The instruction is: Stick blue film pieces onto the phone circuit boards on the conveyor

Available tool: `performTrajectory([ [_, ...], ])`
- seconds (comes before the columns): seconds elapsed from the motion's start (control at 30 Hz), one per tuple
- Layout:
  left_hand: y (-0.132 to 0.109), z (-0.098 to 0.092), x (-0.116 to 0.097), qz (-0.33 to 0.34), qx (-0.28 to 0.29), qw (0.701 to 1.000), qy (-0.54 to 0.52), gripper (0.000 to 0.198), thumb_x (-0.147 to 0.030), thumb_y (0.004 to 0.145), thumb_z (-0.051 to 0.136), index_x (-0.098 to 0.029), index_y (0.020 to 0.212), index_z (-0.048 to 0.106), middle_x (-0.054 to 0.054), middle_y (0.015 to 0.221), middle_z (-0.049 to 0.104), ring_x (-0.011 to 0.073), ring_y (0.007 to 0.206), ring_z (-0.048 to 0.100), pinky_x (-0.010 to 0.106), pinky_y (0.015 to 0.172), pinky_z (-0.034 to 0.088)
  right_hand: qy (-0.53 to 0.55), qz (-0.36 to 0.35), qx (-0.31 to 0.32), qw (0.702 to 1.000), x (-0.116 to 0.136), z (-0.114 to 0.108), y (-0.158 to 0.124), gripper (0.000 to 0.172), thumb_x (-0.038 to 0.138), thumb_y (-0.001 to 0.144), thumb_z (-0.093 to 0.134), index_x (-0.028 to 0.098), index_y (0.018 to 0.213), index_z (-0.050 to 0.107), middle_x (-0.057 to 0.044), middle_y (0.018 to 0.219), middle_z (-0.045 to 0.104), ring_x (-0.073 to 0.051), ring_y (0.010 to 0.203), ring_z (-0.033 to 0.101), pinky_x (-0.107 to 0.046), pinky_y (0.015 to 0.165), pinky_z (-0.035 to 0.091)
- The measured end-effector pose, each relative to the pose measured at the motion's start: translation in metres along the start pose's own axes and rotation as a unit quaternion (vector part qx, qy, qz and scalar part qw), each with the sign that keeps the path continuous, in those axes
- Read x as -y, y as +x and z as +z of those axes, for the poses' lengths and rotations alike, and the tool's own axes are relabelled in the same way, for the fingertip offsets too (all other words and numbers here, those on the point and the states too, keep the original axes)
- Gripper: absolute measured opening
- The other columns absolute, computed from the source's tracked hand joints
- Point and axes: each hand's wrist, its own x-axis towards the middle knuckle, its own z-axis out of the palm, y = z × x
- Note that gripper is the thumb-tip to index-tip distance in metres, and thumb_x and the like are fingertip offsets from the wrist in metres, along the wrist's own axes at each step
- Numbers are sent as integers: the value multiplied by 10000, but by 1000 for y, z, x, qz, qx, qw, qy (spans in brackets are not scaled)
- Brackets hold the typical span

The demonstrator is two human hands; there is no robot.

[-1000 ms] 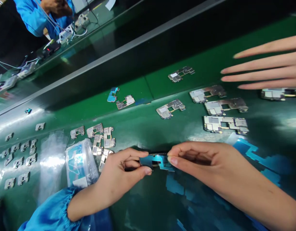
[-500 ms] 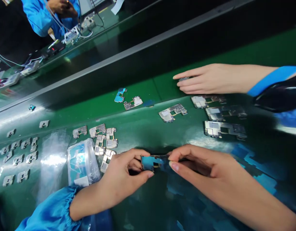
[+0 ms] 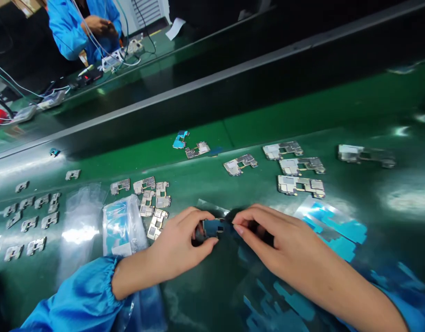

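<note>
My left hand [image 3: 181, 240] pinches a small circuit board [image 3: 211, 228] by its left end, thumb below and fingers above. Dark blue film seems to cover the board's face. At the board's right end, my right hand [image 3: 268, 230] has thumb and index finger pressed together; what lies between them is too small to make out. To the left of my left hand lies a silvery board [image 3: 157, 224], with several more behind it. Beyond my right hand are boards in a stack of rows, the nearest one [image 3: 300, 185] just behind a clear sheet with blue film pieces [image 3: 337, 230].
A plastic bag with blue film [image 3: 119, 226] and a clear bag [image 3: 79, 226] lie left. Small boards [image 3: 36, 246] are spread at far left. A blue-coated person [image 3: 84, 27] stands across a raised ledge [image 3: 185, 87], near cables and a power strip [image 3: 112, 60].
Another person's hand at the upper right has left the view. The view has shifted, uncovering blue film pieces on the right. The held board looks darker, and my right hand sits slightly further left.
</note>
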Motion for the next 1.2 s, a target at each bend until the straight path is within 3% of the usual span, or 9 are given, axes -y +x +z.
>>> performTrajectory([
  [0.1,0,-1,3,22,18,999,32,301,-164,843,753,-167,1133,670,41,954,682,162,720,640,339,767,598,-4,21,63,998,0,-4,1,195,352,1012,491,271,902,631,15,776,679,-145,568,565,-287,504,408],
  [0.2,1,-1,5,30,28,999,32,318,-154,840,753,-161,1142,656,66,1019,690,204,845,680,369,825,597,42,53,109,992,-2,-8,6,203,389,997,513,277,906,656,21,766,679,-153,625,586,-277,543,430],
  [0.37,2,1,7,57,19,998,9,297,-139,845,728,-169,1132,659,108,1158,638,245,1105,661,406,979,571,143,96,125,977,-9,-11,13,223,447,916,628,253,866,725,3,750,694,-161,673,610,-281,602,477],
  [0.67,0,2,9,40,33,998,24,338,-200,866,752,-199,1190,654,96,1145,614,261,1089,646,460,973,584,209,112,141,961,-9,-17,17,261,459,919,668,218,865,751,2,647,648,-152,604,610,-255,530,482],
  [0.83,0,3,10,36,38,998,20,328,-200,876,748,-183,1189,649,112,1169,593,264,1116,646,457,978,591,240,105,118,958,-10,-21,20,286,483,882,713,205,826,748,-1,636,651,-152,584,631,-279,581,546],
  [0.93,-2,2,10,37,36,998,23,467,-225,865,781,-176,1292,597,133,1232,606,278,1171,642,468,1010,583,249,110,113,956,-10,-20,21,299,497,861,738,201,821,750,-5,616,662,-155,575,641,-279,571,559],
  [1.03,-3,-1,9,72,18,997,30,568,-266,910,752,-172,1409,497,155,1296,638,284,1199,646,472,1004,588,251,116,105,955,-9,-19,20,319,509,835,761,189,838,770,-20,625,686,-162,571,656,-289,561,571],
  [1.2,-4,-6,8,177,-27,983,51,352,-229,989,660,-201,1321,547,105,1204,731,236,1099,695,432,957,597,253,111,103,955,-9,-19,19,319,500,847,755,183,873,784,-33,632,711,-175,590,678,-297,570,585],
])
